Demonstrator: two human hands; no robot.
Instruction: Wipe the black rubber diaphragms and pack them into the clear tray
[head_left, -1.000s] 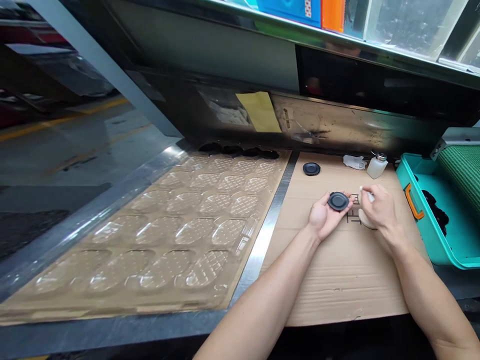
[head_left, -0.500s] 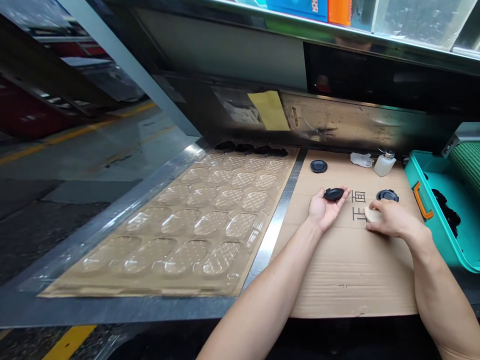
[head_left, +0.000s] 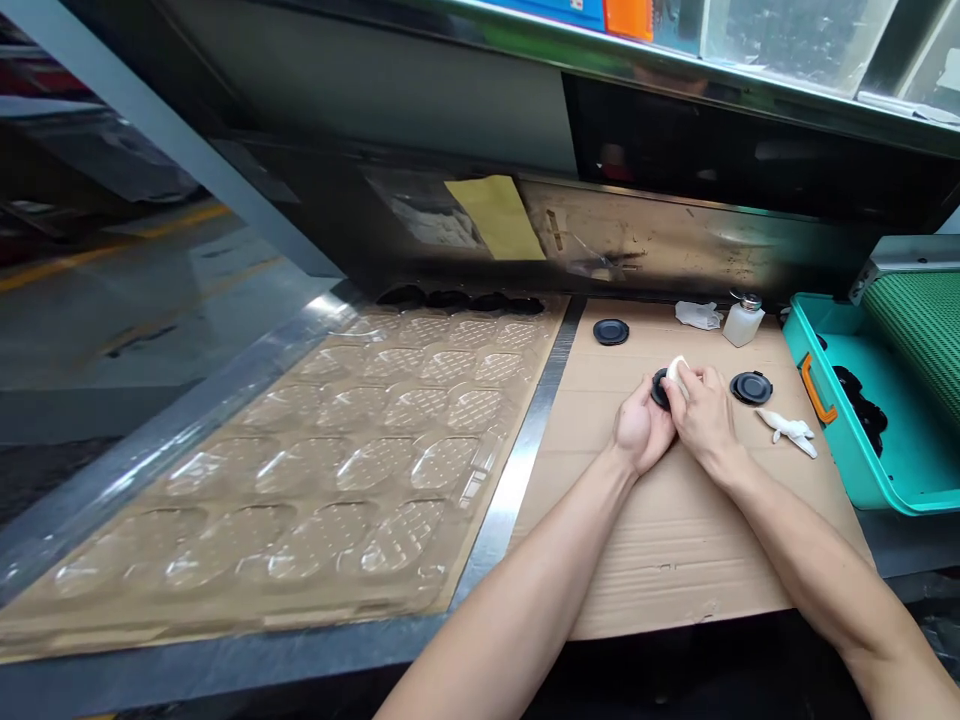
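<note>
Black disc (head_left: pixel 660 389) in left hand (head_left: pixel 641 425); white cloth (head_left: pixel 678 374) in right hand (head_left: pixel 703 415)

My left hand (head_left: pixel 640 425) supports a black disc (head_left: pixel 659 392) above the cardboard (head_left: pixel 675 560). My right hand (head_left: pixel 705 415) presses a white cloth (head_left: pixel 677 375) onto the disc. A second disc (head_left: pixel 751 388) lies just right of my hands; a third disc (head_left: pixel 610 332) lies farther off, toward the bottle (head_left: pixel 743 325).

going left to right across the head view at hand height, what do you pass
clear plastic blister sheet, steel strip, left hand with black disc, right hand with white pad, second black disc, crumpled white wipe, teal plastic bin
</note>
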